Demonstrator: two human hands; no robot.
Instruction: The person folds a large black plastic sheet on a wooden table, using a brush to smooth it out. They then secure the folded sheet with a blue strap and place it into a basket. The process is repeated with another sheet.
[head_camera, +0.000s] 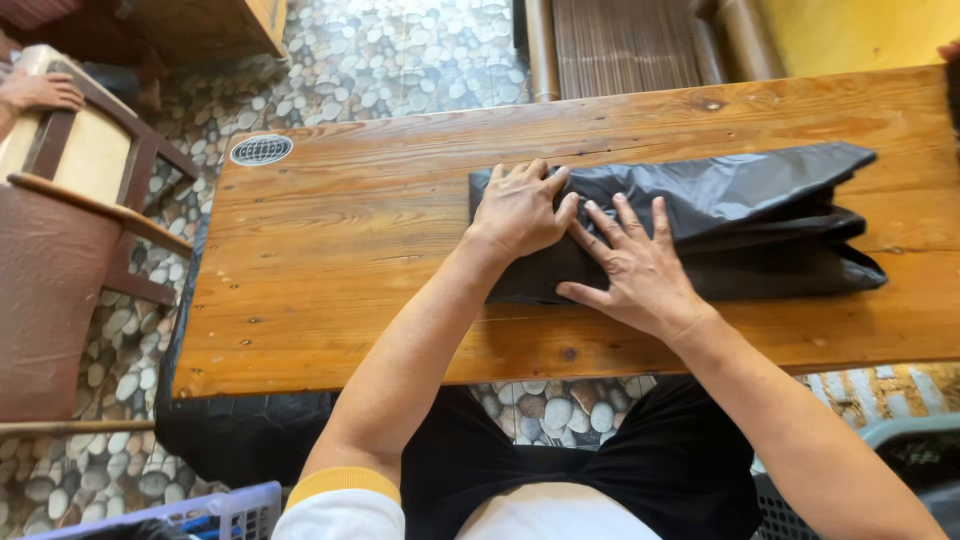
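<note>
Pressing flat on a folded black plastic bag (700, 225) with left hand (520, 210) and right hand (640, 270), fingers spread open, gripping nothing. Lying across a wooden table (330, 270).

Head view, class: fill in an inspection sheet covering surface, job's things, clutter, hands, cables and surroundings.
Surface: wooden table, bare planks.
Job's things: black plastic bag, folded lengthwise, lying flat.
Clutter: nothing seen.
Hands: left hand and right hand both pressed flat on the bag's left end.
Cables: nothing seen.
Surroundings: pebble floor with round drain; chair at left; baskets near the person's lap.
</note>
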